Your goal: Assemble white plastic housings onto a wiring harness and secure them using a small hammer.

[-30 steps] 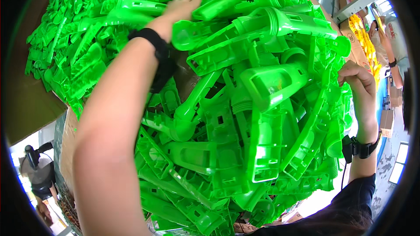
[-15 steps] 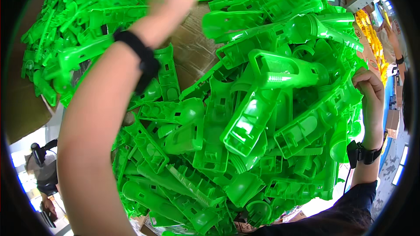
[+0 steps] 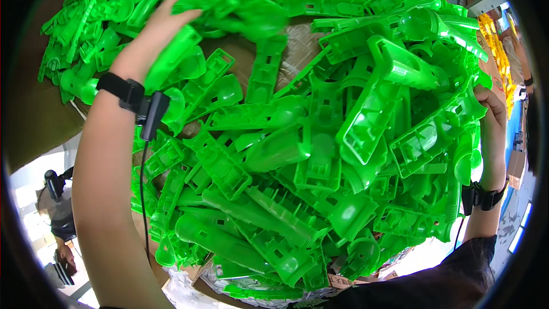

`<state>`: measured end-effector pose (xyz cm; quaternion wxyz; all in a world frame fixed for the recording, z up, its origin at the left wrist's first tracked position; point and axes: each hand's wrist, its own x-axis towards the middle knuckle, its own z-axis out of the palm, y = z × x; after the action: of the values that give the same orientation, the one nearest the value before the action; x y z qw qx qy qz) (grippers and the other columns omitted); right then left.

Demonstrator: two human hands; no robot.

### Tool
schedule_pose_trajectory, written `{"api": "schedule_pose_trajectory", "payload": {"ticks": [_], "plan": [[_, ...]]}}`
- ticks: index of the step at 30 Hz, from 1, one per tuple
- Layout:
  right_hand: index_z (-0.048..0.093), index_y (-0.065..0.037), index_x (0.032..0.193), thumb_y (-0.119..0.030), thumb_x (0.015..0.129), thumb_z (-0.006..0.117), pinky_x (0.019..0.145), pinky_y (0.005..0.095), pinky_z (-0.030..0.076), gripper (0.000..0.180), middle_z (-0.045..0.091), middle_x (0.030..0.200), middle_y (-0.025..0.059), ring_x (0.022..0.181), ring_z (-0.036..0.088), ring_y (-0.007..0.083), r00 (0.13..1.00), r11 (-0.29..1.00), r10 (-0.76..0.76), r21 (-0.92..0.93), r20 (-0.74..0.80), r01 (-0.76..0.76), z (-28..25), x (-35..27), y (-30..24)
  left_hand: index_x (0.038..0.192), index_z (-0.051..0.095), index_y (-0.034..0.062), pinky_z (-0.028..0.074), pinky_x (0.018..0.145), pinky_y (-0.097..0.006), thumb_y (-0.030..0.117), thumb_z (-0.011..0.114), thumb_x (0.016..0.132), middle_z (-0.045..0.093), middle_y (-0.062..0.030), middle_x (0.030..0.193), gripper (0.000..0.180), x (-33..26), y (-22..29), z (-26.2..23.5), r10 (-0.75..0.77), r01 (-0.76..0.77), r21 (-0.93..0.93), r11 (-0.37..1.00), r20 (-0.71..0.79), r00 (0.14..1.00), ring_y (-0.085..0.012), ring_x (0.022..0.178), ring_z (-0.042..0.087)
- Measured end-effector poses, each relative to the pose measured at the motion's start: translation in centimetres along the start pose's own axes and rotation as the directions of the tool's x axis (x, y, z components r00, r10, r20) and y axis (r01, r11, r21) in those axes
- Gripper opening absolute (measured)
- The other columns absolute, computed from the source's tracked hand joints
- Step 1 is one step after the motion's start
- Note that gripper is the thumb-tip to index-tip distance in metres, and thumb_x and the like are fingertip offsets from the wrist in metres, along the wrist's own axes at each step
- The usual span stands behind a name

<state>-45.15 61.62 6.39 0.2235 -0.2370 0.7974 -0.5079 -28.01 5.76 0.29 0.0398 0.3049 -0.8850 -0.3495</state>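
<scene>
A big heap of bright green molded plastic shells [image 3: 320, 154], long and trough-shaped with ribs and small square holes, fills the middle. At the upper left, my left hand [image 3: 168, 23] is closed on green plastic shells [image 3: 240, 3], smeared by motion; its thumb shows, but the other fingers are mostly hidden behind them. My right hand [image 3: 493, 109] is at the heap's right edge, with curled fingers gripping the rim of a green shell [image 3: 466, 109]. Both wrists wear black straps with small devices.
Brown cardboard [image 3: 297, 51] shows between the shells, and a cardboard flap [image 3: 40, 120] stands at the left. More green pieces [image 3: 86, 34] are piled at the far left. Yellow parts [image 3: 496, 51] lie at the right, near another person's arm [image 3: 517, 57]. Another person [image 3: 57, 212] is at the lower left.
My left hand has moved left and toward me, with green shells now blurred beside it. The heap sits further right in the view. My right hand keeps its place at the edge.
</scene>
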Motion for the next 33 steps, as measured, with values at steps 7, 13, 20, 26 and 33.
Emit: {"api": "schedule_pose_trajectory", "payload": {"ticks": [7,13,20,26,33], "plan": [[0.065,-0.001,0.102,-0.006,0.094,0.051,0.079,0.0237,0.043,0.017,0.063,0.098,0.0006,0.084,0.055,0.0079,0.963,0.988,0.04,-0.134,-0.265,-0.078,0.0,-0.4,1.6,0.12,0.059,0.0076,0.043,0.1,-0.041,0.038,0.066,0.085,0.056,-0.0244,0.126,0.047,-7.7,10.1,9.1,0.261,-0.349,0.179,0.92,0.385,0.885,-0.0357,0.117,0.054],[0.065,-0.005,0.098,-0.004,0.094,0.051,0.078,0.0222,0.041,0.014,0.062,0.092,-0.004,0.082,0.052,0.0058,0.975,0.969,0.051,-0.225,-0.218,-0.101,-0.3,-1.0,0.7,0.115,0.064,0.0074,0.049,0.08,-0.029,0.031,0.058,0.093,0.072,-0.0067,0.096,0.033,-4.2,9.0,2.5,0.405,-0.339,-0.291,0.895,0.208,0.89,-0.0129,0.096,0.066],[0.065,-0.006,0.097,-0.003,0.095,0.048,0.074,0.021,0.037,0.017,0.059,0.092,-0.0033,0.08,0.048,0.0053,0.993,0.982,0.039,-0.18,-0.11,-0.059,0.1,-0.4,0.9,0.152,0.024,0.023,0.022,0.11,-0.061,0.061,0.056,0.084,0.044,-0.0128,0.147,0.085,2.0,-2.4,5.8,0.072,-0.025,0.632,0.775,-0.049,0.996,-0.0436,0.131,0.043],[0.064,-0.005,0.095,-0.005,0.096,0.047,0.075,0.0211,0.037,0.017,0.058,0.091,-0.0028,0.082,0.048,0.0057,0.992,0.983,0.06,-0.169,-0.107,-0.077,0.9,-0.3,0.7,0.141,0.046,0.0196,0.041,0.101,-0.045,0.058,0.054,0.084,0.061,-0.0141,0.127,0.069,0.7,1.5,7.0,0.198,-0.268,0.097,0.958,0.45,0.871,-0.0411,0.114,0.056],[0.063,-0.005,0.096,-0.009,0.097,0.046,0.073,0.0199,0.041,0.017,0.06,0.089,-0.0024,0.08,0.053,0.0043,0.978,0.993,0.119,0.023,-0.174,-0.116,0.2,-0.2,1.7,0.144,0.039,0.0061,0.039,0.105,-0.038,0.041,0.056,0.091,0.055,-0.0236,0.13,0.066,-10.3,11.1,5.5,0.492,-0.392,-0.309,0.866,0.396,0.775,-0.0332,0.12,0.053]]}}
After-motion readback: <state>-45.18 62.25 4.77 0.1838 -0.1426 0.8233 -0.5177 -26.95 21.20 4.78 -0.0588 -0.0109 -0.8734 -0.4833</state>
